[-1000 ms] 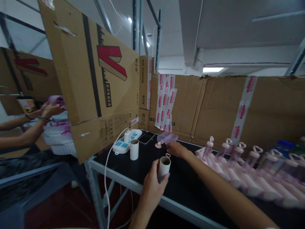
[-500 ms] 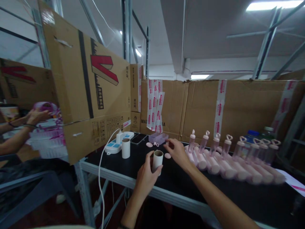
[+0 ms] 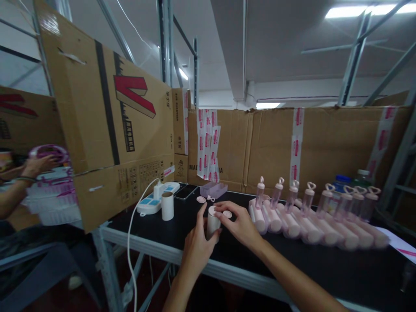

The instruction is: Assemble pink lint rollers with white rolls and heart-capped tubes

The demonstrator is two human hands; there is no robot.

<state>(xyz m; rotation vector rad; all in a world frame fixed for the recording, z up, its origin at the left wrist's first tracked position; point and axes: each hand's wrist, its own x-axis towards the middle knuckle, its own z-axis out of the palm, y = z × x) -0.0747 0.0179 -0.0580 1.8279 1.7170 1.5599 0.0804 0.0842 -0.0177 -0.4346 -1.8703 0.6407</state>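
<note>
My left hand (image 3: 199, 245) is wrapped around a short white cardboard tube (image 3: 212, 227), which stands upright near the table's front edge. A pale pink round disc (image 3: 212, 210) covers the tube's top. The fingers of my right hand (image 3: 238, 222) pinch this disc at the tube's rim. Just behind those fingers lies another pink disc (image 3: 228, 214). Farther back are a third pink disc (image 3: 201, 199) and a small pink heart-shaped loop (image 3: 211, 198), in front of a lilac open tray (image 3: 221, 190). Another white tube (image 3: 167, 207) stands to the left, its top uncovered.
On the right, several pink cylinders (image 3: 312, 234) lie in a row, with clear loop-topped tubes (image 3: 308, 201) standing behind. A power strip (image 3: 149, 206), its white cable and a phone (image 3: 186, 191) are at back left. Cardboard walls (image 3: 273, 151) enclose the table. Another person's hand (image 3: 39, 167) works at far left.
My right hand has come from near the lilac tray down to the tube held in my left hand. The tube's open top now has a pink disc on it.
</note>
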